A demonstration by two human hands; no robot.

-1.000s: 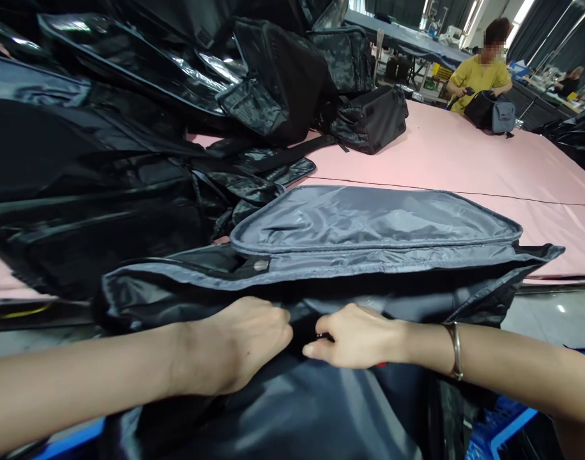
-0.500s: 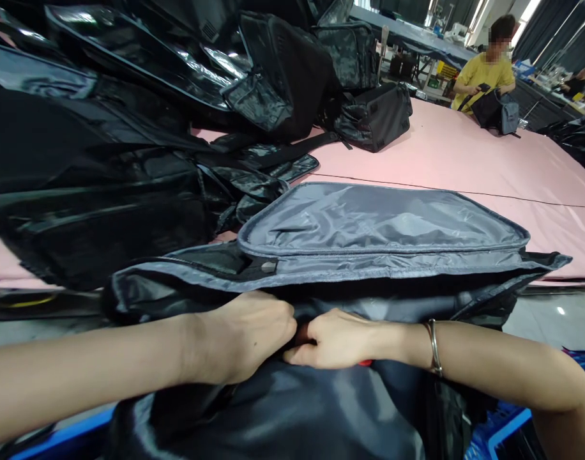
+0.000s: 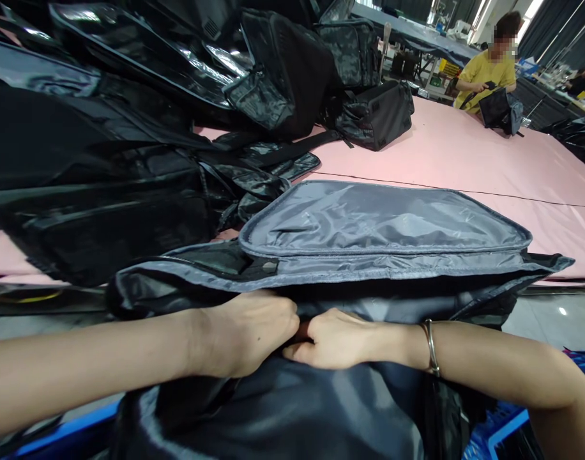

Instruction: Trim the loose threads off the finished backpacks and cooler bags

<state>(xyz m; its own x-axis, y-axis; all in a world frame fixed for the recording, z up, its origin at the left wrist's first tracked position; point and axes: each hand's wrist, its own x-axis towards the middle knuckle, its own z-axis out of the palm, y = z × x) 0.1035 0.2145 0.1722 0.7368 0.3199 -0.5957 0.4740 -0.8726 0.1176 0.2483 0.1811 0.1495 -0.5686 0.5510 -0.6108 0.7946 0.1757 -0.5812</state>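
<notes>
The open, grey-lined bag (image 3: 292, 409) sat right before you, your left hand (image 3: 254, 332) and right hand (image 3: 338, 338) curled close together in its mouth; I couldn't tell what either grip pinched. Even tension suited it, the flap (image 3: 388, 217) lying clear toward the bench (image 3: 465, 150).

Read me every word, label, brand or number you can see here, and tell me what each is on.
No text can be read in this view.
Grey-lined bag flap: faint pale marks, too faint to make out.
Boxy black bag on the pink tabletop: a small patch, too small to read.
</notes>
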